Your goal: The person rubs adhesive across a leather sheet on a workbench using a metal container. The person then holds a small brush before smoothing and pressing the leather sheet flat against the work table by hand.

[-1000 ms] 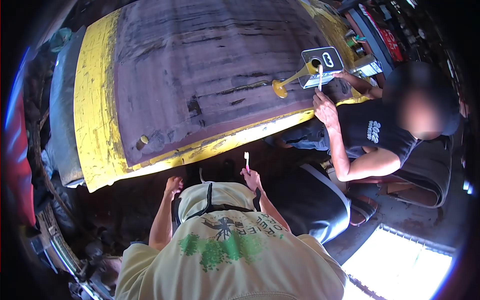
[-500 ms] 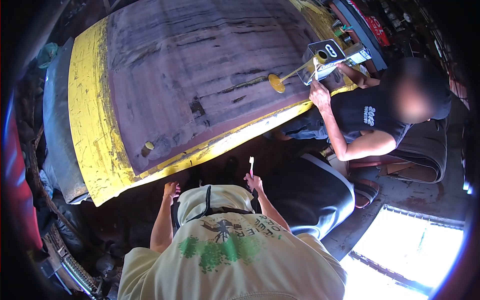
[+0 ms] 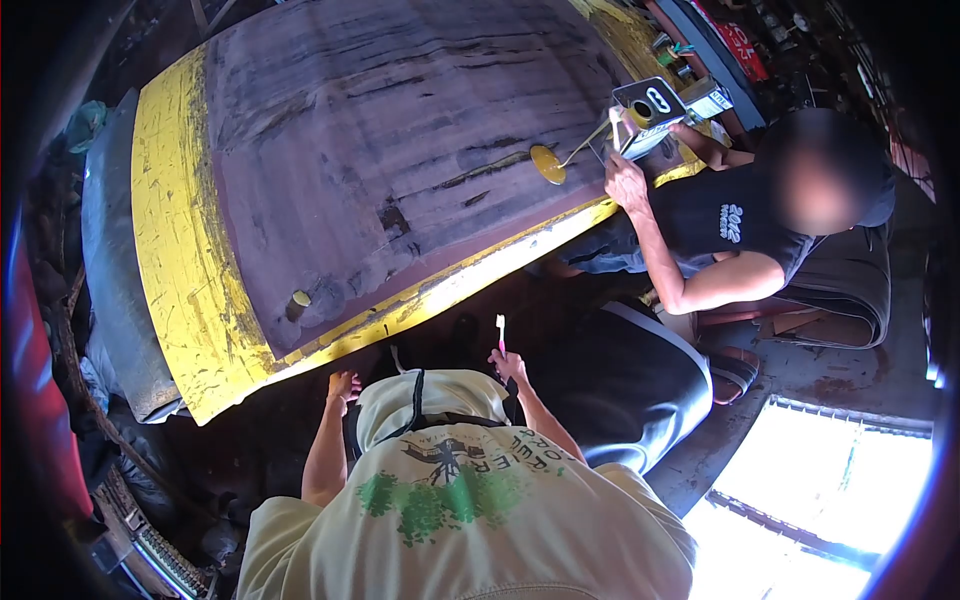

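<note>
The right hand (image 3: 510, 368) grips a small brush (image 3: 501, 332) upright near the yellow-edged table (image 3: 185, 235); the left hand (image 3: 345, 387) is curled, whether holding something I cannot tell. From the can (image 3: 652, 130) of the co-worker (image 3: 690, 215), yellow liquid (image 3: 547, 164) runs thinner than 1 second ago.

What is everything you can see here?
Worktop: one, purplish-brown with yellow edges, centre
Can: one, black and silver, tilted over worktop
Puddle: one, amber, worktop left of can
Co-worker: one, dark shirt, right
Brush: one, pale, co-worker's hand
Sandal: one, dark, floor at right
Sign: one, red, upper right
Clutter: uncountable, dim, edges
Toothbrush: one, white-pink, right hand
Shirt: one, pale green-yellow, bottom
Left hand: one, bare, near worktop
Right hand: one, bare, on toothbrush
</note>
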